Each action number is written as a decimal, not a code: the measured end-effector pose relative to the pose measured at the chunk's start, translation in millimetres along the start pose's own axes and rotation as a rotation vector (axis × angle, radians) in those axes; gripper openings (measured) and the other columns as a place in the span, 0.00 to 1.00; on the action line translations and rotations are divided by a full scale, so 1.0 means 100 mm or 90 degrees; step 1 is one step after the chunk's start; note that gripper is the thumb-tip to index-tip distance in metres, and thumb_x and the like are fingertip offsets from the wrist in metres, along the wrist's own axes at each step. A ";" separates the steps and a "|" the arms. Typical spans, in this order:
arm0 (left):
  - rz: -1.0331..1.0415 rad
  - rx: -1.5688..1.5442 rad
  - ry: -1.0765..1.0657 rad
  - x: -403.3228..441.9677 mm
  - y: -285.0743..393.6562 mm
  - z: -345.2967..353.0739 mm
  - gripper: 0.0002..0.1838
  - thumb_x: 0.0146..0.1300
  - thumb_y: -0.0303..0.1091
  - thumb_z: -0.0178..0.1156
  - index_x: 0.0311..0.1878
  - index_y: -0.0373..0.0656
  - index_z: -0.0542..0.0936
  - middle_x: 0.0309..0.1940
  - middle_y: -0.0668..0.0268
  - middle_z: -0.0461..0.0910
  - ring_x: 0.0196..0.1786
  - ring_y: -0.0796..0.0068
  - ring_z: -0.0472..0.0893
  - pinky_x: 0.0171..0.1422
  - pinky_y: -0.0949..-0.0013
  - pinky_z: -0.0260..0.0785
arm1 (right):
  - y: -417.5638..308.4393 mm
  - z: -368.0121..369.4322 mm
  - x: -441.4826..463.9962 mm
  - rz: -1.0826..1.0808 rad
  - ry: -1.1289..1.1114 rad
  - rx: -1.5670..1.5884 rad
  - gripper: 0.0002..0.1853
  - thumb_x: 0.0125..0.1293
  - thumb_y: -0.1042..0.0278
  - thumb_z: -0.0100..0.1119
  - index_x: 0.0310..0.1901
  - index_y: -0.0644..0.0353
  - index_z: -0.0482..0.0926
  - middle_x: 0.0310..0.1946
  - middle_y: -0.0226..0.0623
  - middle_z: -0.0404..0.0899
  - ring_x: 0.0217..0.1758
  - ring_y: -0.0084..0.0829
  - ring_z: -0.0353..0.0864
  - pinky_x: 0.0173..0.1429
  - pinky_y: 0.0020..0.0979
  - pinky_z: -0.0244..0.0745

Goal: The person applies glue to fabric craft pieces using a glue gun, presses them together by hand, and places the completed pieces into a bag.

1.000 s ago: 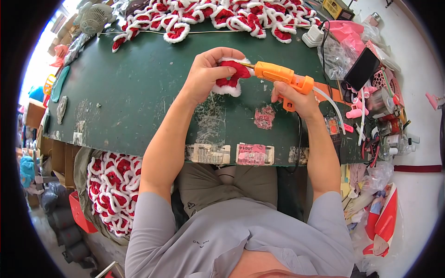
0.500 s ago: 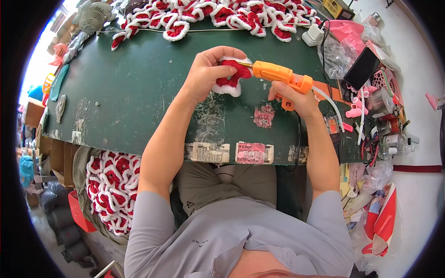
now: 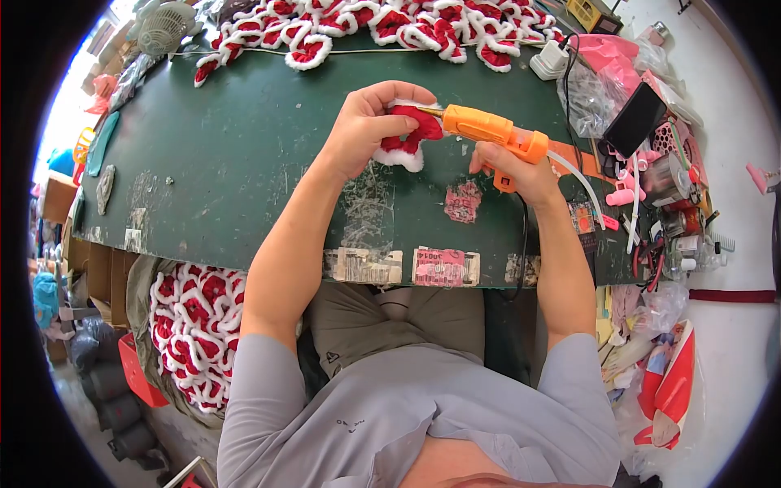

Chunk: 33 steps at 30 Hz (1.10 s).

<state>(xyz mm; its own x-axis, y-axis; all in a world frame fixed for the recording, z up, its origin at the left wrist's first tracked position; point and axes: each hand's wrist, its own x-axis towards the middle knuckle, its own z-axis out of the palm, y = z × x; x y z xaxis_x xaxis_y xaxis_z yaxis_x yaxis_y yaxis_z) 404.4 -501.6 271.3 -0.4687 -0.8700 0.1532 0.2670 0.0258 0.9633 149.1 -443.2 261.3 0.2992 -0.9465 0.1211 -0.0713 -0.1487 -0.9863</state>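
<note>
My left hand [image 3: 370, 130] pinches a small red fabric piece [image 3: 419, 130] with white fluffy trim, holding it above the green table [image 3: 244, 163]. An orange glue gun [image 3: 480, 126] is gripped in my right hand [image 3: 521, 172], its fingers wrapped round the handle. The gun's metal nozzle points left and reaches the red piece near my left fingertips; the exact contact point is hard to see. A white glue stick [image 3: 579, 172] sticks out of the gun's back, and a black cord [image 3: 523, 236] hangs from the handle.
Many red-and-white pieces [image 3: 309, 50] lie heaped along the table's far edge behind a pale cord. More fill a sack [image 3: 199, 333] at lower left. A black phone [image 3: 634, 120], white power adapter [image 3: 550, 61], plastic bags and tools crowd the right side. A fan [image 3: 165, 31] stands far left.
Almost nothing differs. The red piece has shifted very slightly under the nozzle, while both hands keep their places.
</note>
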 end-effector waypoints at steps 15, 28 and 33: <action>0.005 -0.071 0.031 -0.02 0.02 -0.03 0.18 0.57 0.17 0.60 0.53 0.34 0.82 0.45 0.57 0.85 0.44 0.74 0.86 0.49 0.72 0.81 | -0.02 0.00 -0.02 0.012 0.004 0.003 0.19 0.69 0.60 0.62 0.53 0.67 0.80 0.29 0.36 0.83 0.32 0.23 0.79 0.39 0.27 0.73; 0.026 -0.138 0.013 0.01 0.04 -0.05 0.18 0.63 0.22 0.58 0.57 0.35 0.79 0.47 0.57 0.85 0.47 0.71 0.86 0.52 0.68 0.81 | -0.04 -0.08 -0.02 -0.106 -0.012 0.104 0.13 0.67 0.60 0.61 0.33 0.61 0.76 0.34 0.46 0.83 0.38 0.31 0.80 0.43 0.32 0.73; 0.023 -0.199 -0.003 0.00 -0.04 0.09 0.18 0.66 0.26 0.60 0.59 0.35 0.77 0.49 0.57 0.84 0.49 0.72 0.85 0.55 0.69 0.79 | 0.04 0.10 0.08 -0.205 0.109 0.138 0.10 0.66 0.66 0.63 0.30 0.59 0.73 0.44 0.46 0.81 0.49 0.32 0.78 0.57 0.36 0.71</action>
<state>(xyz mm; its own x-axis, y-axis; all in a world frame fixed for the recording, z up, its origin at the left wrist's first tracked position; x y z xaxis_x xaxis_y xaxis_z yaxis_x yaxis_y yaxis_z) 396.1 -497.3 269.8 -0.4583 -0.8688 0.1874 0.5287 -0.0970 0.8432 160.5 -448.0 257.7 0.1093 -0.8982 0.4259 0.2072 -0.3984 -0.8935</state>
